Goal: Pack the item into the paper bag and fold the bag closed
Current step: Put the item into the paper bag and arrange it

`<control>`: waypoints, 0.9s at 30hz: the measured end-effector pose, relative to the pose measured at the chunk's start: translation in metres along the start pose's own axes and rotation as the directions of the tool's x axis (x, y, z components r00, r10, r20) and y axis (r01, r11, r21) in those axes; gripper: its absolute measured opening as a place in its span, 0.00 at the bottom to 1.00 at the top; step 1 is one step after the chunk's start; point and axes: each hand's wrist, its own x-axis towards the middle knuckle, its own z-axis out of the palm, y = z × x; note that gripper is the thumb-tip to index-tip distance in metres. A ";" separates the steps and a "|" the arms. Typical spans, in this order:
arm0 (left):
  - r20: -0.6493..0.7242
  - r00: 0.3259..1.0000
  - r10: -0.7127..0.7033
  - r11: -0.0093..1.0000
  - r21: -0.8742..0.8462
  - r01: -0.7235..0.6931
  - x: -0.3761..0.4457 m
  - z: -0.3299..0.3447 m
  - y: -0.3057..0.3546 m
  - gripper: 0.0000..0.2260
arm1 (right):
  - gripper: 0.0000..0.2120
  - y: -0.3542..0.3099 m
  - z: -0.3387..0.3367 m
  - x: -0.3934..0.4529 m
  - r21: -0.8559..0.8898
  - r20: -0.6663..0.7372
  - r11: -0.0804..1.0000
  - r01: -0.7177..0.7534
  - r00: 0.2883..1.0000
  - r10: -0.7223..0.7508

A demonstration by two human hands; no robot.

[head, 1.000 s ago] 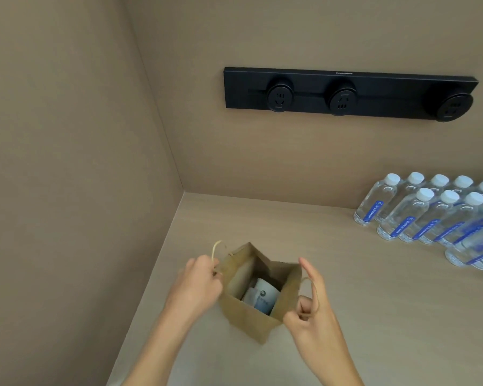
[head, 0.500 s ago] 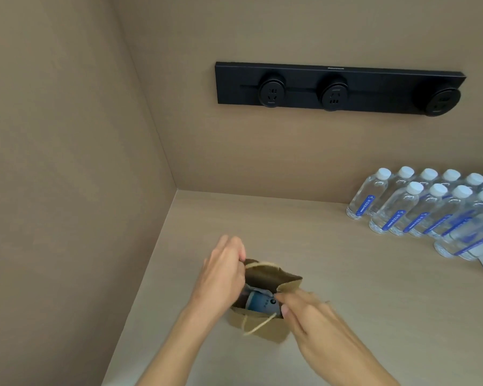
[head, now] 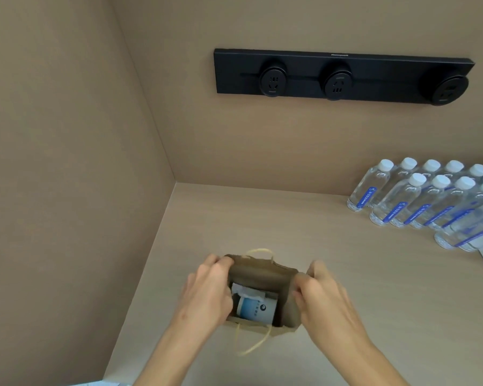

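A person is standing over a pale wooden counter (head: 346, 274) set into a beige corner, looking down at their own two bare hands working a small brown paper bag (head: 262, 274). The bag is standing upright near the front of the counter with its mouth open toward the camera. Inside it, the item (head: 255, 309), a white cup-like container with a blue printed band, is lying low in the bag with a piece of white tissue (head: 246, 291) tucked just above it.

The left hand (head: 207, 291) is gripping the bag's left upper edge, its fingers curled together over the rim. The right hand (head: 321, 291) is holding the right upper edge the same way, fingers bent and pressed close, pinching the paper. One pale twisted-paper handle (head: 258, 252) is arching up behind the far rim, and the other handle (head: 251, 341) is hanging down the near face.

Well apart to the right, rows of water bottles (head: 418, 196) with white caps are standing along the back wall, and a black power strip (head: 343, 75) with three round sockets is mounted on the wall above.

The packing looks finished and the folding is just beginning. To fold well, both hands probably need to be drawing the side edges inward evenly, flattening the two long rims together, and keeping the handles clear so the crease is coming down straight above the item
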 end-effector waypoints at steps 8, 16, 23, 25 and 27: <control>0.080 0.997 -0.010 0.993 -0.117 0.020 -0.006 0.006 -0.006 0.31 | 0.10 0.012 -0.019 0.015 -0.319 0.120 0.555 0.768 0.614 -0.780; 0.121 0.993 -0.002 0.998 -0.067 0.010 -0.010 0.003 0.000 0.32 | 0.09 -0.043 -0.008 0.053 -0.431 0.715 0.479 0.765 0.613 -0.336; 0.186 0.981 0.062 0.987 -0.160 -0.032 -0.007 0.002 0.000 0.31 | 0.13 -0.054 0.043 0.094 -0.248 0.892 0.695 0.675 0.438 -0.108; 0.169 0.984 0.059 0.985 -0.172 -0.029 -0.006 0.001 -0.003 0.31 | 0.12 -0.052 0.052 0.099 -0.253 0.884 0.674 0.694 0.448 -0.129; 0.164 0.985 0.057 0.982 -0.185 -0.026 -0.003 0.001 -0.006 0.32 | 0.14 -0.049 0.063 0.103 -0.274 0.881 0.677 0.683 0.461 -0.108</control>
